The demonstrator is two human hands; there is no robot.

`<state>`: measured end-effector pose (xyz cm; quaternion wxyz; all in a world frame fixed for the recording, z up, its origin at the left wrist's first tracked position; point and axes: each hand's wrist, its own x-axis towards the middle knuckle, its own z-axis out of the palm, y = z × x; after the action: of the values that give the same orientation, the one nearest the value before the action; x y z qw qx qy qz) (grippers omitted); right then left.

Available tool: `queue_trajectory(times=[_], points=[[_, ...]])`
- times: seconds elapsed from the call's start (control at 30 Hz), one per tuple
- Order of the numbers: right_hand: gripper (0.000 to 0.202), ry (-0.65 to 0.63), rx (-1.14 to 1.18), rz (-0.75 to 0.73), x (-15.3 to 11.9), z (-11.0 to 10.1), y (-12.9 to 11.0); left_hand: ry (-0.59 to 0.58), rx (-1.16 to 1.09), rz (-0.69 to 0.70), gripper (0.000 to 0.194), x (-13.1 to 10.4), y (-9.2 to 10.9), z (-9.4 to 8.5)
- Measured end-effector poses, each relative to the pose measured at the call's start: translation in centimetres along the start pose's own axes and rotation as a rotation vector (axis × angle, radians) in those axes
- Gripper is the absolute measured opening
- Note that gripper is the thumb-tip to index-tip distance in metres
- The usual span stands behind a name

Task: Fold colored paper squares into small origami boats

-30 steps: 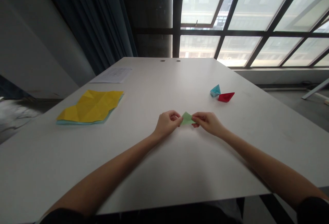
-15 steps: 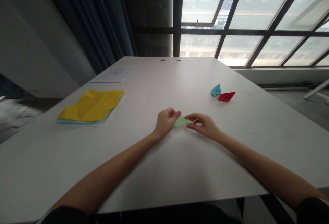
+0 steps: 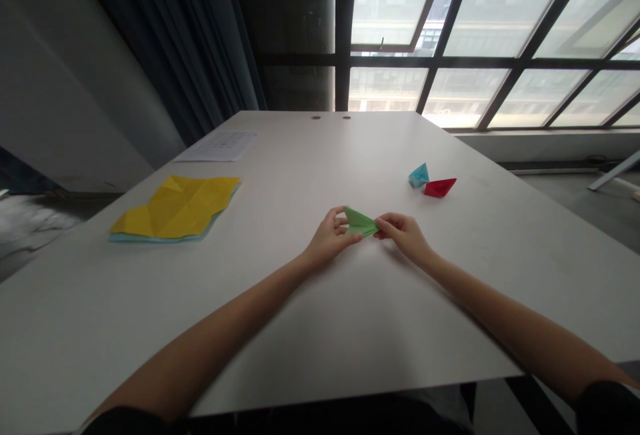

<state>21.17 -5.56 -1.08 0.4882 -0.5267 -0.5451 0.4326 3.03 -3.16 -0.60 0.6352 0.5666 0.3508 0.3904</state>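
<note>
A small folded green paper [image 3: 359, 222] is between my two hands, just above the white table [image 3: 320, 168]. Its right tip is pinched in the fingers of my right hand [image 3: 400, 232]. My left hand [image 3: 330, 236] holds the left side, thumb at the lower edge and fingertips at the upper left corner. The paper spreads apart in folded layers toward the left and narrows toward the right.
Beyond my right hand lie a folded blue paper piece [image 3: 419, 175] and a folded red one [image 3: 440, 187]. Creased yellow paper [image 3: 180, 205] rests on light blue paper at the left. Behind it is a printed white sheet [image 3: 220, 146].
The green paper has opened from a flat triangle into spread layers. My right hand has closed on its right tip, and my left fingers have spread around its left side.
</note>
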Motion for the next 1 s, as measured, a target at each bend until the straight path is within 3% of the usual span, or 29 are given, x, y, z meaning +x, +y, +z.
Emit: queue_trajectory(times=[0.13, 0.3, 0.43, 0.57, 0.77, 0.87, 1.0], points=[[0.025, 0.049, 0.237, 0.121, 0.1, 0.1, 0.1, 0.041, 0.048, 0.025, 0.069, 0.0, -0.1, -0.3], [0.020, 0.034, 0.473, 0.237, 0.0, 0.1, -0.4, 0.036, 0.105, 0.013, 0.044, 0.1, -0.1, -0.5], [0.020, 0.019, 0.540, 0.262, 0.1, 0.1, -0.5, 0.101, 0.090, -0.035, 0.037, 0.4, 0.0, -0.4], [0.023, 0.008, 0.488, 0.204, 0.3, -0.1, 0.1, 0.129, -0.007, -0.129, 0.030, 0.5, 0.2, -0.6], [0.034, 0.019, 0.252, 0.016, 0.5, -0.6, 0.5, 0.108, -0.356, -0.329, 0.017, 0.9, 0.5, -1.6], [0.037, 0.019, 0.155, -0.074, 0.4, -0.7, 0.4, 0.164, -0.340, -0.299, 0.017, 1.2, 0.2, -1.8], [0.028, 0.021, 0.053, -0.102, 0.5, -0.7, 0.6, 0.286, -0.113, -0.131, 0.016, 1.3, -0.5, -1.7]])
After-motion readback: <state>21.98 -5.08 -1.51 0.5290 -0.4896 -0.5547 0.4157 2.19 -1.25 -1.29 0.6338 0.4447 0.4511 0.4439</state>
